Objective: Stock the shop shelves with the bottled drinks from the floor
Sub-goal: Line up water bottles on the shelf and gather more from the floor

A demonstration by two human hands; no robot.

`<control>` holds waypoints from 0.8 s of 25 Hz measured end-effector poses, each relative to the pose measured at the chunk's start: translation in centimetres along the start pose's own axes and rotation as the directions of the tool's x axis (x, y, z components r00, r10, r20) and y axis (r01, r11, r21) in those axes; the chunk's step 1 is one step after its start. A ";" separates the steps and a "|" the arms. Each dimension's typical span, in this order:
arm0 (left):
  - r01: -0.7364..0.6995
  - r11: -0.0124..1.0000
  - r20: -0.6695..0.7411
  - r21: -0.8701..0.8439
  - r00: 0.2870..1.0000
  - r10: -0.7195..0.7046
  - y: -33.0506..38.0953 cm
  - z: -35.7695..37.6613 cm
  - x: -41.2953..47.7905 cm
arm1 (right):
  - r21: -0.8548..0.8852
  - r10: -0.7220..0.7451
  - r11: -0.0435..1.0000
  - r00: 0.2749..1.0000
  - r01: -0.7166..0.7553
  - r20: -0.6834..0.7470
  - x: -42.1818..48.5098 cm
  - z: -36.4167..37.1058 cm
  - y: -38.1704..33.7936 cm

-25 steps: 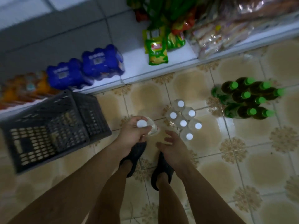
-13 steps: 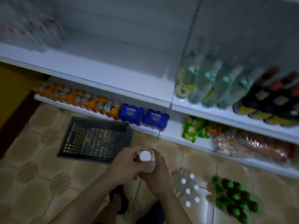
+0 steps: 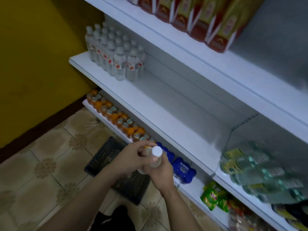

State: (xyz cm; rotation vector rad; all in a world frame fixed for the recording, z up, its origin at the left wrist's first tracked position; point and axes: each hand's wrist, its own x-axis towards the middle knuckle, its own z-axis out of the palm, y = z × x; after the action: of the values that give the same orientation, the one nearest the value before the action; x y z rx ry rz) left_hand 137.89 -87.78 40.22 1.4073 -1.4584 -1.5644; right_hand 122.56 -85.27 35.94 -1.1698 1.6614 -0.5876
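A clear bottle with a white cap (image 3: pixel 156 153) is upright between both hands, in front of the white shelving. My left hand (image 3: pixel 129 160) wraps its left side. My right hand (image 3: pixel 160 175) grips its body from the right and below. On the middle shelf (image 3: pixel 166 114), at the far left, stands a group of several clear water bottles (image 3: pixel 116 54). The stretch of shelf to their right is bare. The bottles on the floor are out of view.
A dark plastic crate (image 3: pixel 120 170) lies on the tiled floor under my hands. Orange drinks (image 3: pixel 115 114) and blue packs (image 3: pixel 181 167) fill the bottom shelf. Green-capped bottles (image 3: pixel 260 170) stand at right, boxed cartons (image 3: pixel 200 19) above. A yellow wall (image 3: pixel 33 64) closes the left.
My view swung up from the floor to the shelves. The bottle came up with it, and my right hand joined my left on it.
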 end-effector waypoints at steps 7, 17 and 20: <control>0.096 0.988 -0.267 0.119 0.962 -0.062 -2.3 -6.5 6.8 | 0.078 -0.068 0.995 0.997 0.066 0.031 10.2 -0.4 -6.6; 0.261 0.887 -0.562 0.380 0.827 -0.003 -1.3 -9.0 19.8 | -0.062 -0.219 0.971 0.960 0.233 0.177 23.9 1.4 -15.4; 0.297 0.879 -0.570 0.373 0.821 -0.035 -2.2 -13.1 21.9 | -0.100 -0.217 0.962 0.934 0.253 0.285 27.5 2.9 -17.2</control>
State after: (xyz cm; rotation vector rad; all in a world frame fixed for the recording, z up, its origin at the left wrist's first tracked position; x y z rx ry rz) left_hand 144.43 -111.65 33.43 2.0967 -1.3908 -0.7976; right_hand 130.96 -116.74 36.56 -1.4924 1.3528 -0.4428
